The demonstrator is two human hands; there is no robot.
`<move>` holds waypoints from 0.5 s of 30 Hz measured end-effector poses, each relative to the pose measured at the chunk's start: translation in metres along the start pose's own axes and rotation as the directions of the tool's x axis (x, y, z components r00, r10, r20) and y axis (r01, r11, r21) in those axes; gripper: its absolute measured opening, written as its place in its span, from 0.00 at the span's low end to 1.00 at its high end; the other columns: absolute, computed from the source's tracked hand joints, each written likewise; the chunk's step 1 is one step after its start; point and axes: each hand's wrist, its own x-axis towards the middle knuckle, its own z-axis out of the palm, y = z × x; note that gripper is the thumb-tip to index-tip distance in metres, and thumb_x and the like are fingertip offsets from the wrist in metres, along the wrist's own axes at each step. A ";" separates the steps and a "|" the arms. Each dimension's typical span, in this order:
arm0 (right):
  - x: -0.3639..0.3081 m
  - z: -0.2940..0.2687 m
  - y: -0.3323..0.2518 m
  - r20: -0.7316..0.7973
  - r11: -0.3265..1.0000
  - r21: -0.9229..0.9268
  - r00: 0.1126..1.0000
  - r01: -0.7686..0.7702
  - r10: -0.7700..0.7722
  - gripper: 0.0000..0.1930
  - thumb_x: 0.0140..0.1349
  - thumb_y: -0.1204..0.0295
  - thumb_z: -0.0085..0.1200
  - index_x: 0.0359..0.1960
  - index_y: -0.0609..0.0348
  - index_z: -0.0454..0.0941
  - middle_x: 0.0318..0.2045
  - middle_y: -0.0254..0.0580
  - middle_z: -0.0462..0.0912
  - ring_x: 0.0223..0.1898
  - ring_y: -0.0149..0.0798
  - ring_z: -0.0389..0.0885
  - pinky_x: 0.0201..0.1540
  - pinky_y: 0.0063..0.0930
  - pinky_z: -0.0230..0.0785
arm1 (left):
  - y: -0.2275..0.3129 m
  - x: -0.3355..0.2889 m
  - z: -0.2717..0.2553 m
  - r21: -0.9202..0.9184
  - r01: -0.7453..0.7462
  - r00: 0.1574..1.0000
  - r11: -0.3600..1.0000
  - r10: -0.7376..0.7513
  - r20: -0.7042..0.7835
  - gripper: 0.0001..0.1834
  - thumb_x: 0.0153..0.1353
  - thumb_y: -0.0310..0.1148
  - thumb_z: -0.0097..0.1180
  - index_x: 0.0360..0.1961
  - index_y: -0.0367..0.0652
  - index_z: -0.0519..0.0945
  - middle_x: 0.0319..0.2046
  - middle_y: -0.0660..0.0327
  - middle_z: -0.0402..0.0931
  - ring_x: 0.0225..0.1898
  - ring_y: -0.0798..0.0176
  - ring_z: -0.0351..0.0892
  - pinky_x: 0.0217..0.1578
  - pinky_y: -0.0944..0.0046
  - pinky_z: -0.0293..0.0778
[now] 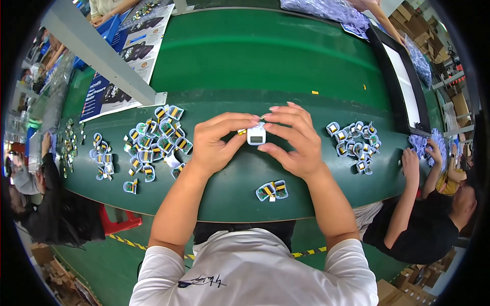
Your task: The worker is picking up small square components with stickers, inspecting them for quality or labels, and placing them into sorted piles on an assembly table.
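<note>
Between both my hands, over the middle of the green table, is a small pale-blue plastic device with a grey display window facing up. My left hand pinches its left side, where a small yellow piece shows by the fingertips. The thumb of my right hand is at its lower right corner and the fingertips are at its top edge. Two similar open units with green boards and yellow-black parts lie nearer me. A large pile of such units is to the left, a smaller group to the right.
A grey metal post slants down to the table at the left, over a printed sheet. A black frame with a white panel stands at the right. Co-workers sit on both sides. Another group of units lies farther left.
</note>
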 end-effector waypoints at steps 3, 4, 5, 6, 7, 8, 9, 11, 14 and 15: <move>-0.002 0.001 0.003 -0.005 1.000 -0.005 1.000 -0.009 0.009 0.22 0.50 0.67 0.79 0.47 0.57 0.87 0.52 0.44 0.88 0.57 0.49 0.85 0.67 0.55 0.67 | -0.002 -0.001 0.001 -0.022 0.011 1.000 1.000 -0.011 0.009 0.14 0.58 0.15 0.67 0.46 0.35 0.89 0.47 0.49 0.89 0.51 0.52 0.90 0.53 0.57 0.84; -0.002 0.000 0.003 -0.006 1.000 -0.006 1.000 -0.010 0.010 0.22 0.50 0.67 0.79 0.47 0.57 0.87 0.52 0.44 0.88 0.57 0.49 0.85 0.67 0.55 0.67 | -0.001 0.000 0.001 -0.023 0.011 1.000 1.000 -0.010 0.011 0.14 0.58 0.15 0.67 0.46 0.35 0.89 0.47 0.49 0.89 0.51 0.52 0.90 0.53 0.57 0.84; -0.002 0.000 0.004 -0.005 1.000 0.001 1.000 -0.013 0.013 0.22 0.51 0.67 0.79 0.47 0.57 0.87 0.52 0.44 0.88 0.57 0.49 0.85 0.67 0.55 0.67 | -0.001 0.000 0.001 -0.011 0.004 1.000 1.000 -0.004 0.012 0.14 0.58 0.15 0.67 0.46 0.36 0.89 0.47 0.49 0.89 0.51 0.52 0.90 0.53 0.58 0.84; -0.002 0.000 0.004 -0.003 1.000 0.008 1.000 -0.016 0.016 0.22 0.51 0.66 0.79 0.47 0.57 0.87 0.52 0.44 0.88 0.57 0.49 0.85 0.68 0.54 0.67 | -0.001 0.000 0.001 0.000 -0.002 1.000 1.000 0.002 0.013 0.14 0.58 0.16 0.67 0.46 0.36 0.89 0.47 0.49 0.89 0.50 0.52 0.90 0.53 0.58 0.84; -0.002 0.001 0.004 -0.003 1.000 0.008 1.000 -0.016 0.016 0.22 0.51 0.66 0.79 0.47 0.57 0.87 0.52 0.44 0.88 0.57 0.49 0.85 0.68 0.54 0.67 | -0.001 0.000 0.001 0.000 -0.002 1.000 1.000 0.002 0.013 0.14 0.58 0.16 0.67 0.46 0.36 0.89 0.47 0.49 0.89 0.50 0.52 0.90 0.53 0.58 0.84; -0.003 0.001 0.004 0.000 0.999 0.020 1.000 -0.029 0.029 0.22 0.51 0.66 0.79 0.47 0.57 0.87 0.51 0.44 0.88 0.57 0.49 0.85 0.68 0.54 0.67 | -0.001 0.000 0.002 -0.003 -0.005 1.000 1.000 0.005 0.010 0.14 0.58 0.16 0.67 0.46 0.36 0.89 0.46 0.49 0.89 0.50 0.52 0.90 0.52 0.58 0.84; -0.003 0.001 0.004 0.003 0.999 0.033 0.999 -0.042 0.042 0.22 0.51 0.66 0.79 0.47 0.57 0.87 0.51 0.44 0.88 0.57 0.49 0.85 0.68 0.54 0.66 | -0.001 -0.001 0.002 -0.007 -0.007 1.000 1.000 0.007 0.007 0.14 0.58 0.16 0.67 0.45 0.36 0.89 0.46 0.49 0.89 0.50 0.52 0.90 0.52 0.58 0.84; -0.004 0.002 0.004 0.003 0.998 0.038 0.999 -0.045 0.045 0.22 0.51 0.67 0.79 0.47 0.57 0.87 0.51 0.44 0.88 0.57 0.49 0.85 0.68 0.54 0.66 | -0.001 -0.001 0.002 -0.003 -0.011 1.000 1.000 0.011 0.003 0.14 0.58 0.16 0.67 0.46 0.36 0.89 0.46 0.49 0.89 0.49 0.52 0.90 0.52 0.58 0.84; -0.004 0.002 0.004 0.001 0.998 0.042 0.999 -0.051 0.051 0.22 0.51 0.67 0.79 0.47 0.58 0.87 0.51 0.44 0.88 0.58 0.48 0.85 0.68 0.54 0.66 | 0.001 0.000 0.001 0.008 -0.026 1.000 1.000 0.026 0.005 0.15 0.57 0.15 0.67 0.46 0.36 0.89 0.46 0.49 0.89 0.49 0.52 0.90 0.51 0.59 0.84; -0.004 0.003 0.004 0.001 0.998 0.043 0.998 -0.056 0.056 0.22 0.51 0.67 0.79 0.47 0.58 0.87 0.51 0.44 0.88 0.58 0.48 0.85 0.68 0.54 0.66 | 0.001 0.000 0.001 0.016 -0.035 0.999 0.999 0.035 0.010 0.15 0.57 0.15 0.67 0.46 0.36 0.89 0.46 0.49 0.89 0.49 0.53 0.90 0.51 0.59 0.84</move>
